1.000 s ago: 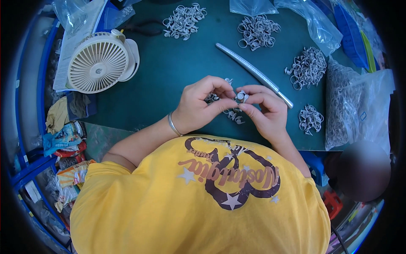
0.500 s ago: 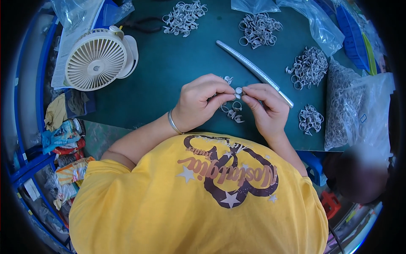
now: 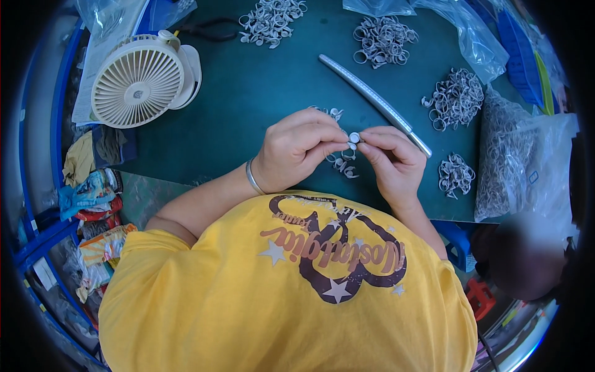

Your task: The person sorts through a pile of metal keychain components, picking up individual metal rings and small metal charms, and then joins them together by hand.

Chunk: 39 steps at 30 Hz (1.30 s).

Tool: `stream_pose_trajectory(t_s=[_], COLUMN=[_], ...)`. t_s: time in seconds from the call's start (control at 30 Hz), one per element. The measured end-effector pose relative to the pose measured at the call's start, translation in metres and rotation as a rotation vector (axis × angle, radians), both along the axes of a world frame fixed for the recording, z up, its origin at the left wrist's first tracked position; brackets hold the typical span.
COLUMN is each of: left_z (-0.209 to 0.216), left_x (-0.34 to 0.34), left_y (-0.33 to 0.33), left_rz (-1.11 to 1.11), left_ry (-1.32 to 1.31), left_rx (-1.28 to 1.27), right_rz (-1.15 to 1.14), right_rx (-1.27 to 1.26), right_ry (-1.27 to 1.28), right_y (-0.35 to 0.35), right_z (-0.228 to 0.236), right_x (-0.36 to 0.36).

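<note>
Between my two hands is a small silver ring with a round, flat face. My left hand pinches it from the left with thumb and fingertips. From the other side my right hand pinches it too, so both hands hold the same piece. Just beneath and behind my fingers, several loose rings lie on the green table mat, partly covered by my left hand. A tapered metal ring-sizing stick rests diagonally beyond my right hand.
Heaps of rings lie at the back, back left and right, with a smaller heap nearer. A clear bag of rings stands at the right edge. At left are a white fan and dark-handled pliers.
Both hands have shifted slightly right with the ring, whose round face now shows more plainly. The whole view has moved a little.
</note>
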<state>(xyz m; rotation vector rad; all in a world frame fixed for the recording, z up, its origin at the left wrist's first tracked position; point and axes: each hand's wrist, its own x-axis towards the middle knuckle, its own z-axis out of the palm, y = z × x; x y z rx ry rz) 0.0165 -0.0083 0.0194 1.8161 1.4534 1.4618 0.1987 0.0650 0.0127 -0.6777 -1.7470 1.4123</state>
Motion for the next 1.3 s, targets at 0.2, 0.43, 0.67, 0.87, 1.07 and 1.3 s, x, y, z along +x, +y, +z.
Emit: stream_pose_trajectory(t_s=[0.2, 0.43, 0.67, 0.87, 1.07, 1.3], left_z=[0.000, -0.005, -0.003, -0.008, -0.013, -0.010], left_x=[-0.001, 0.002, -0.001, 0.001, 0.002, -0.017], left_y=[-0.002, -0.003, -0.002, -0.003, -0.003, 0.005], left_rz=[-0.022, -0.107, -0.106, -0.085, -0.097, 0.023], left_ry=[-0.077, -0.766, -0.846, -0.509, -0.672, -0.402], left_rx=[-0.086, -0.451, -0.550, -0.397, -0.417, -0.296], right_rz=[0.011, 0.002, 0.042, 0.038, -0.073, 0.083], right_rx=[-0.026, 0.145, -0.078, -0.099, -0.069, 0.439], right_ry=[0.034, -0.015, 0.029, 0.094, 0.135, -0.078], right_y=[-0.001, -0.004, -0.003, -0.004, -0.012, 0.007], right_z=[-0.001, -0.002, -0.004, -0.006, -0.003, 0.005], right_x=[0.001, -0.003, -0.004, -0.004, -0.013, -0.020])
